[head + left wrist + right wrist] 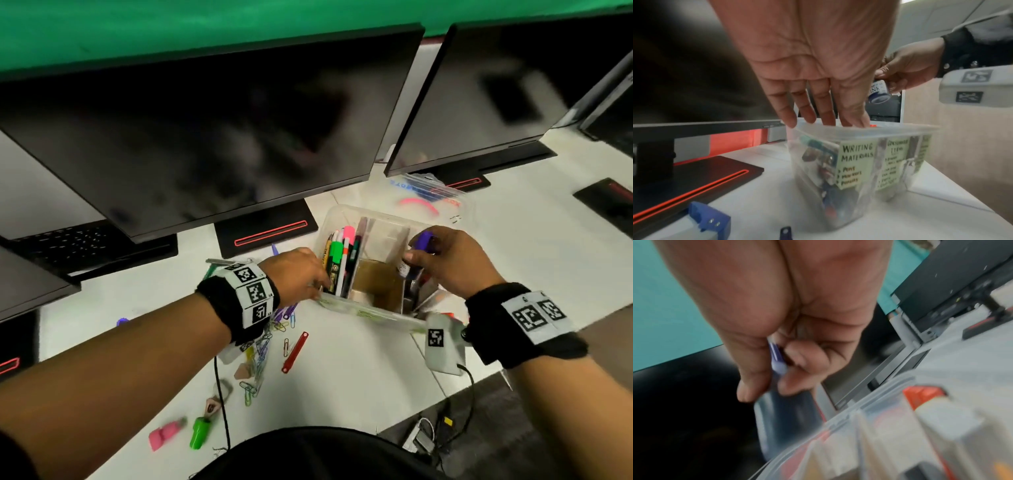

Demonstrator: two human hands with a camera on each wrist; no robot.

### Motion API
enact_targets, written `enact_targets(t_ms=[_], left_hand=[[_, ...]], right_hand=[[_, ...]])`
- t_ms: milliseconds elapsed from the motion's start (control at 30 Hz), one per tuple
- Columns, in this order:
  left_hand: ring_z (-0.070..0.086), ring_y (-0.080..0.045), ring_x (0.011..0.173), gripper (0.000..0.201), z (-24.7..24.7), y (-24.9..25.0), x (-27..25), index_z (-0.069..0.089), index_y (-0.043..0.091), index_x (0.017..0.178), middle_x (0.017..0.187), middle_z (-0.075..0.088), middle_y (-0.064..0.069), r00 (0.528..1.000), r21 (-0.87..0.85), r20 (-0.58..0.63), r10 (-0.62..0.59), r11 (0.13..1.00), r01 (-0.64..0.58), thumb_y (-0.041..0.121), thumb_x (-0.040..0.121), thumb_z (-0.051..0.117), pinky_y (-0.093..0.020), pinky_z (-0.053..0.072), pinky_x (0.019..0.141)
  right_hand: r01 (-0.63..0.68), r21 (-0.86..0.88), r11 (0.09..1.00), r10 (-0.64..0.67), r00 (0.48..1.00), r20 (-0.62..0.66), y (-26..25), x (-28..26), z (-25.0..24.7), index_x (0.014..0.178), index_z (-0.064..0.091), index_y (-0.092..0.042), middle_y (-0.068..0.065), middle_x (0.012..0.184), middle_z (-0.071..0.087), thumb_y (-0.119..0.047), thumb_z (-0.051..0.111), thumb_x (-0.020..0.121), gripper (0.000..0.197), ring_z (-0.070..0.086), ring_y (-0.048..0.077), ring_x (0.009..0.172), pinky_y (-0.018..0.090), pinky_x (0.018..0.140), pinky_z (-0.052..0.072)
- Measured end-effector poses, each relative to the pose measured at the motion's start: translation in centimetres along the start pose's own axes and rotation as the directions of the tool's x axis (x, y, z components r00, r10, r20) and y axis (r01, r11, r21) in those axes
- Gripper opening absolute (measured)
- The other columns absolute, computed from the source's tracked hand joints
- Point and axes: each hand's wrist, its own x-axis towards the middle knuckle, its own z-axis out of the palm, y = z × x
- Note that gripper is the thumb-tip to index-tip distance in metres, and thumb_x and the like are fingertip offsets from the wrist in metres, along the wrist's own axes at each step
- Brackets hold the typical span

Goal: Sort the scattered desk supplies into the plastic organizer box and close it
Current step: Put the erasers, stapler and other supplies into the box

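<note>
1. The left wrist view alone shows the handwritten labels [857, 164] on the organizer box's [859, 131] front wall; the nearest reads "Writing Materials" with pens, markers and pencils listed. The next label is too blurred to read fully.
2. The same view shows printed "INK" on the small bottle [878, 91] in the right hand [908, 65]. From the head view the bottle [416, 255] shows a purple cap and sits above the box's right-side compartments.
3. The right wrist view is heavily blurred. It shows fingers curled round a purple-blue item [777, 360], with the box rim below.
4. Only the head view shows the box interior: pens and markers [342, 260] upright in the left compartment, brown dividers in the middle.
5. Left hand [294, 277]: fingers straight, tips on the box's left rim, holding nothing.
6. Right hand: clasped round the ink bottle, thumb and fingers pinching it.
7. The organizer box [346, 216] stands open on the white desk [359, 370], in front of two dark monitors [205, 130].
8. Loose on the desk by the left wrist: coloured paper clips [263, 346], a red strip [295, 352], a green cap [200, 432], a pink eraser [164, 434].
9. A clear lid or bag [431, 195] lies behind the box. The wall behind is green.
</note>
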Motion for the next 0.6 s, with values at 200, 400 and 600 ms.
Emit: enact_targets(t_ms=[200, 400, 600], left_hand=[[0.055, -0.015, 0.113, 0.028, 1.0, 0.0, 1.0, 0.064, 0.031, 0.116, 0.118, 0.064, 0.008, 0.998, 0.022, 0.062, -0.019, 1.000, 0.018, 0.036, 0.089, 0.056, -0.035, 0.048, 0.095], [0.057, -0.015, 0.110, 0.028, 1.2, 0.0, 0.9, 0.064, 0.030, 0.116, 0.116, 0.065, 0.008, 0.998, -0.003, 0.054, -0.034, 0.999, 0.035, 0.036, 0.089, 0.058, -0.037, 0.049, 0.094], [0.057, -0.016, 0.110, 0.027, 1.8, -0.1, 0.8, 0.065, 0.027, 0.116, 0.115, 0.066, 0.006, 0.999, -0.037, 0.025, -0.025, 0.999, 0.026, 0.034, 0.092, 0.054, -0.038, 0.049, 0.094]], right_hand=[[-0.077, -0.513, 0.855, 0.168, 0.977, 0.134, 3.1, -0.2, 0.8, 0.080, 0.066, -0.010, 0.012, 0.088, 0.062, -0.015, 0.066, 0.078, 0.006, 0.062, 0.028, 0.081, 0.025, 0.059, 0.046], [-0.023, -0.690, 0.723, 0.221, 0.955, 0.200, 5.4, 1.0, 4.3, 0.113, 0.056, 0.002, 0.013, 0.101, 0.068, -0.014, 0.054, 0.083, 0.034, 0.064, 0.028, 0.097, 0.026, 0.071, 0.044], [0.015, -0.729, 0.684, 0.219, 0.949, 0.225, 6.8, 1.6, 5.1, 0.107, 0.062, -0.004, 0.009, 0.096, 0.070, -0.015, 0.048, 0.089, 0.025, 0.067, 0.024, 0.092, 0.027, 0.076, 0.050]])
